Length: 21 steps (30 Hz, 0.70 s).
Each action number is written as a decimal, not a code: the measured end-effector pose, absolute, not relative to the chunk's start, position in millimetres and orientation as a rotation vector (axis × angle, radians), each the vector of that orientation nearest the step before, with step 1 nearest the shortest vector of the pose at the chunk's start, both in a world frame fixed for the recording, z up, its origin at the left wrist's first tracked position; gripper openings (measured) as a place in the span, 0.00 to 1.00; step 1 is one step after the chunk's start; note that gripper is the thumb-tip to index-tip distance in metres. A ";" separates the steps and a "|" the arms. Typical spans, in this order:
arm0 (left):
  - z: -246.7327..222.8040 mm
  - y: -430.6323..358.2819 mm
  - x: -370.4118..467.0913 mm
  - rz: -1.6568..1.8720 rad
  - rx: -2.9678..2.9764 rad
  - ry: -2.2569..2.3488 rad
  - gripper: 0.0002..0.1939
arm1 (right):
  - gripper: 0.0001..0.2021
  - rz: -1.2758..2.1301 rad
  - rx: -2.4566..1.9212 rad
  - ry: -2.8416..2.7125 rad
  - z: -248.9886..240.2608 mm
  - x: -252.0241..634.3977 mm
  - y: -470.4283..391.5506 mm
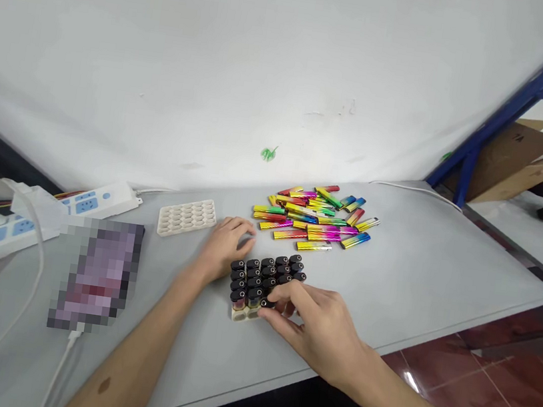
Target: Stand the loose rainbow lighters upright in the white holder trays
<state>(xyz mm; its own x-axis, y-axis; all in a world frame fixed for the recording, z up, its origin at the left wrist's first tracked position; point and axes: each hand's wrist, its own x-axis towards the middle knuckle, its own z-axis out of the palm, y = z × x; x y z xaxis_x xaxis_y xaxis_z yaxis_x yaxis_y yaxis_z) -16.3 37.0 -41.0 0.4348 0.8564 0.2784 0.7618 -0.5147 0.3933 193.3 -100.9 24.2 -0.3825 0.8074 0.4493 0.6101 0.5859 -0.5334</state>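
Note:
A pale tray with oval slots holds rows of upright pieces with black tops. Over its near right part is my right hand, thumb and fingertips pinched on a black-topped piece. Two slots at the tray's near left corner show bare. My left hand rests on the table behind the tray's far left corner, fingers loosely curved and apart, holding nothing. Behind the tray lies a loose pile of shiny, multicoloured flat pieces. My right palm and fingers hide part of the tray's right side.
A second pale slotted tray lies left of my left hand on the grey table. Further left are a blurred-out phone-like device with a white cable and white power strips. A white wall stands behind; cardboard at right.

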 end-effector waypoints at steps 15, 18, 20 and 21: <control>-37.5 35.9 -16.3 0.638 2.475 1.423 0.09 | 0.10 0.274 -0.931 -2.290 28.5 195.1 -100.2; -38.7 36.6 -16.5 0.635 2.476 1.429 0.09 | 0.10 0.287 -0.933 -2.253 26.0 196.0 -100.6; -39.1 36.7 -16.5 0.631 2.472 1.431 0.09 | 0.09 0.309 -0.960 -2.208 23.6 196.9 -100.4; -39.0 36.6 -16.5 0.629 2.470 1.430 0.09 | 0.09 0.315 -0.977 -2.183 22.5 197.5 -100.1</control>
<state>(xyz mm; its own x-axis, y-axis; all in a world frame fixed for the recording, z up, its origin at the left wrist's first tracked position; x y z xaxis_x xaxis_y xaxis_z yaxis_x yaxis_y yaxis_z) -16.5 36.6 -39.0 0.4352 0.8640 0.2533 0.7707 -0.5029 0.3913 197.5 -100.1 22.5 -0.4592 0.7269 0.5107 0.5529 0.6838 -0.4762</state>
